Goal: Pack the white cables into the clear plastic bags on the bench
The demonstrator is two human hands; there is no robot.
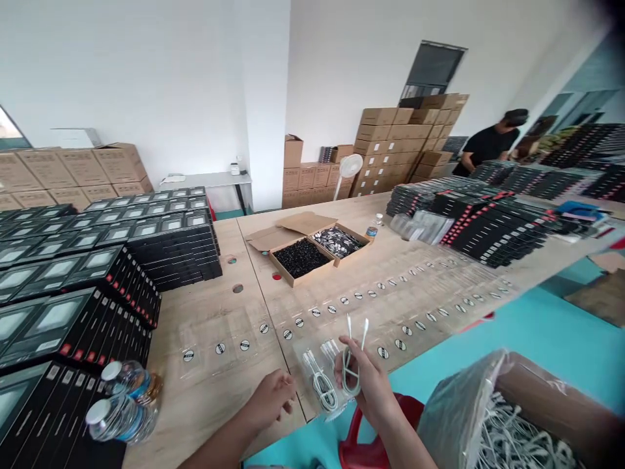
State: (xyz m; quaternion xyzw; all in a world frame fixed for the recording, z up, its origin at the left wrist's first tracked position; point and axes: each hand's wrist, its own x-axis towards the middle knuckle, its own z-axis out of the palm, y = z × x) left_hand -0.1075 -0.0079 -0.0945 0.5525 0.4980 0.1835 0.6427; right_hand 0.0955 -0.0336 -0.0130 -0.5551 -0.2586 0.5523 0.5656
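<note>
Worktop: pale wood, flat clear bags laid in rows along it; lined carton of loose cables near its edge, at the person's right

Left hand apart from the cables, fingers loosely curled, nothing visible in them; right hand just beside the bagged cables, fingers narrowed on a looped white cable

Handling, my guess: light, soft, a bit springy, coat perhaps slick; sturdy along the loop, weaker where wire meets plug. Best hold: a pinch across the gathered strands, mid-bundle

Cable against the fingers: loop lies across them, thumb over its upper part; smallest, two plug ends poke up past the thumb, apart from each other
</note>
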